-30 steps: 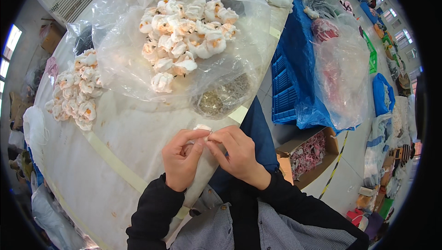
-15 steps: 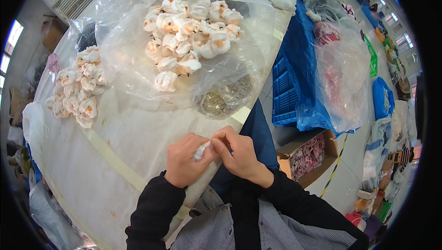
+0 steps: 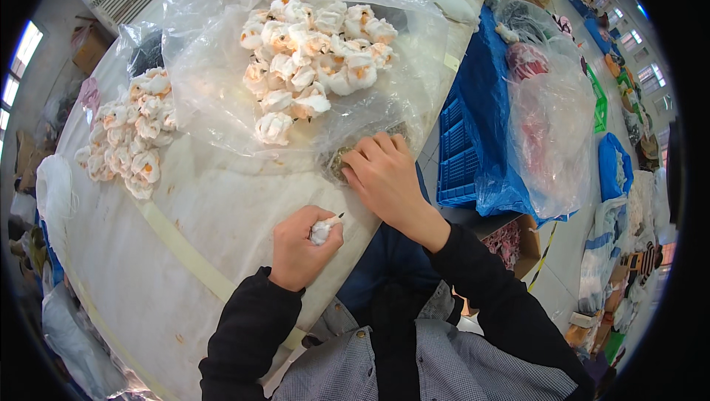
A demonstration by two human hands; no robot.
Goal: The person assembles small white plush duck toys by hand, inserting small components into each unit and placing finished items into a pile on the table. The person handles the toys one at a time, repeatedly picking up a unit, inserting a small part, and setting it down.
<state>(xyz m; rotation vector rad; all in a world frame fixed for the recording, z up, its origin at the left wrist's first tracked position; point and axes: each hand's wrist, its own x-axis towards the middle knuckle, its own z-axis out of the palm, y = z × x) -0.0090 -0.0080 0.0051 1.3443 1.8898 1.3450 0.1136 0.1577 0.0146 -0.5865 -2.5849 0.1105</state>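
Observation:
My left hand [image 3: 302,247] is wrapped round a white artificial flower head [image 3: 322,231], close to the table's near edge. A small dark tip sticks out of the flower beside my thumb. Farther ahead, my right hand [image 3: 384,179] reaches over a clear plastic bag of small greenish-brown pieces [image 3: 333,161]. Its fingers are bent and apart, with the tips at the pieces; nothing shows held in them. Beyond it, many white and peach flower heads [image 3: 296,53] lie on a clear plastic sheet [image 3: 207,105]. Another heap of such flowers [image 3: 126,135] lies at the left.
The pale covered table [image 3: 222,216] has a tape strip across it. Right of it stand a blue crate [image 3: 457,150] with blue sheeting and a clear bag of pinkish things [image 3: 543,120]. Below that sits a cardboard box [image 3: 528,246] with pink pieces.
My right hand has left the flower and moved forward to the bag of small pieces. My left hand stays near the same spot, still holding the flower, whose dark tip now shows.

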